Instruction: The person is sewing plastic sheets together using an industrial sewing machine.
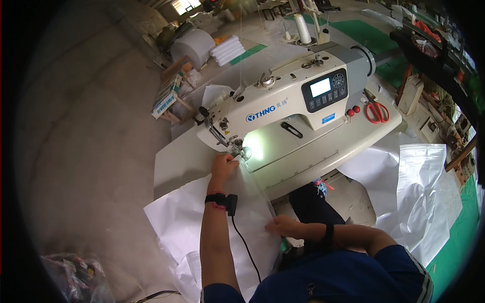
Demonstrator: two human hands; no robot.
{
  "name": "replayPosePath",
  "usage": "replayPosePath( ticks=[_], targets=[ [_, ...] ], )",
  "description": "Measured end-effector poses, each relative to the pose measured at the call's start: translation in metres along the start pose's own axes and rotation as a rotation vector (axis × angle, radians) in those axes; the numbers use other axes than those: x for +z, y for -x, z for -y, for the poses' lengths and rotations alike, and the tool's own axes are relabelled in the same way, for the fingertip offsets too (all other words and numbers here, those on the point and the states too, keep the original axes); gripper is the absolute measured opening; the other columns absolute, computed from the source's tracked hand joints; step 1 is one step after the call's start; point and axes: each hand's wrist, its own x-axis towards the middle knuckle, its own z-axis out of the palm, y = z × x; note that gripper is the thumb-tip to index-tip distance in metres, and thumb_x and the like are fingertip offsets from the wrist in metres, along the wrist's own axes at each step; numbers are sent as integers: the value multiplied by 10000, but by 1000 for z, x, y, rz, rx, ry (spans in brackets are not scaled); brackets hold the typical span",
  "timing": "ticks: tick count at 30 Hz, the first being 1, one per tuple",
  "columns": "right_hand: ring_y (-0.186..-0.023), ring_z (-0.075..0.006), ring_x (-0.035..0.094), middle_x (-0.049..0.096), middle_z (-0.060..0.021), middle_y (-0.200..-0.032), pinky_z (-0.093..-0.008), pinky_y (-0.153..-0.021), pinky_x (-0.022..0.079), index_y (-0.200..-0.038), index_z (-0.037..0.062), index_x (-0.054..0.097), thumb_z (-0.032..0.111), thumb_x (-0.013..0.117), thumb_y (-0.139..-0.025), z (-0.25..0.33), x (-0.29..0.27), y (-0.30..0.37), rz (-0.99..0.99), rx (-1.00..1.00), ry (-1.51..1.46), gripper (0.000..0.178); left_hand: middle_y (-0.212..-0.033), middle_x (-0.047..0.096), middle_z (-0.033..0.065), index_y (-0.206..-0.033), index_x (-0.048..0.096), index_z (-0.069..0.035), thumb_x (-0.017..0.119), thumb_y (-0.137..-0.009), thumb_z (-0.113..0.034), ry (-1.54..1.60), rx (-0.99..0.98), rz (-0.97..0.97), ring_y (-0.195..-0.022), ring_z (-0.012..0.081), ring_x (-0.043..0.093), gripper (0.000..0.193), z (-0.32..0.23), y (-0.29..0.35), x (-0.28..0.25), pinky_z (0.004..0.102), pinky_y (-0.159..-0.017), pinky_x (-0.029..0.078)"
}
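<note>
Left hand (223,166) on white sheet (247,207), grip hard to tell, right hand (284,226) pinching the sheet's edge, machine (288,96) just beyond left grip, scissors (377,112) farther right.

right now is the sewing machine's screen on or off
On: the screen on the sewing machine is brightly lit, pale against its dark panel.

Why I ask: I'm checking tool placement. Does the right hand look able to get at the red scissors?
Probably yes: the red scissors lie uncovered on the sewing table and nothing visible blocks them, though the right hand must first leave the white sheet.
</note>
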Motion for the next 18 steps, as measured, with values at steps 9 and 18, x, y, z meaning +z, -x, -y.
replayPosePath(
  ticks=[9, 18],
  targets=[
    [-751, -403, 658, 666, -207, -789, -478, -699, 531, -949, 16, 645, 306, 548, -922, 58, -41, -10, -472, -387, 794, 307, -930, 699, 121, -1011, 665, 26, 762, -745, -202, 193, -156, 317, -898, 212, 650, 364, -14, -13, -15, 339, -816, 495],
    [-738, -195, 657, 671, -129, -806, -351, -663, 517, -1042, -41, 627, 239, 605, -879, 127, -71, -128, -310, -275, 110, 325, -836, 623, -24, -971, 696, -45, 683, -841, -203, 496, -136, 358, -777, 79, 537, 205, -23, 27, -56, 263, -694, 427]
  ],
)
